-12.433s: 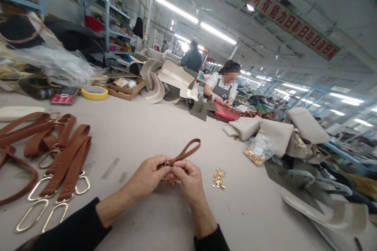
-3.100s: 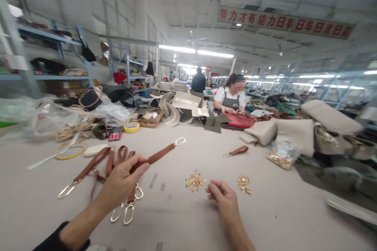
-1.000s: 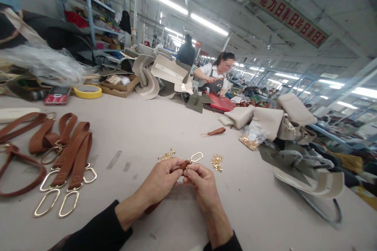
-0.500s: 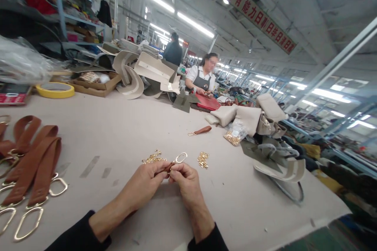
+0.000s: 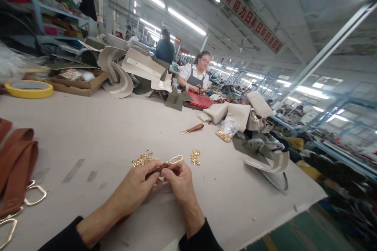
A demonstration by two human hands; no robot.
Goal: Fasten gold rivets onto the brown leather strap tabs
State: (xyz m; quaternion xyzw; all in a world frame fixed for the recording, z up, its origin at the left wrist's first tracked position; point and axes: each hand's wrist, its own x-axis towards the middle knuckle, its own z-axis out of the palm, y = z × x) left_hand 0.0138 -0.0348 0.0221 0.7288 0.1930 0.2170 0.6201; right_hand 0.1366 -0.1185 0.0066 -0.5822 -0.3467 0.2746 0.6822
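Low over the table, my left hand (image 5: 134, 184) is closed round a brown leather strap (image 5: 158, 168). My right hand (image 5: 181, 182) pinches the strap's end, where a gold-coloured metal ring (image 5: 176, 159) sticks out past the fingers. Most of the strap is hidden by the hands, and so is whatever small piece may be between the right fingertips. A pile of small gold metal pieces (image 5: 145, 157) lies just beyond my left hand. Beyond my right hand is a second gold pile (image 5: 195, 157). Farther off lies a short brown strap with a ring (image 5: 195, 128).
Several brown straps with gold rings (image 5: 20, 168) overlap at the left. Yellow tape (image 5: 29, 89) and a cardboard box (image 5: 88, 86) stand at the back left. Beige bag pieces (image 5: 238, 115) and a clear bag of gold parts (image 5: 226, 132) lie right. A co-worker (image 5: 196, 74) sits across the table.
The camera view has swung a little to the right, so everything sits farther left in the picture. The gold ring at the strap's end has tipped flatter. Both hands keep hold of the strap.
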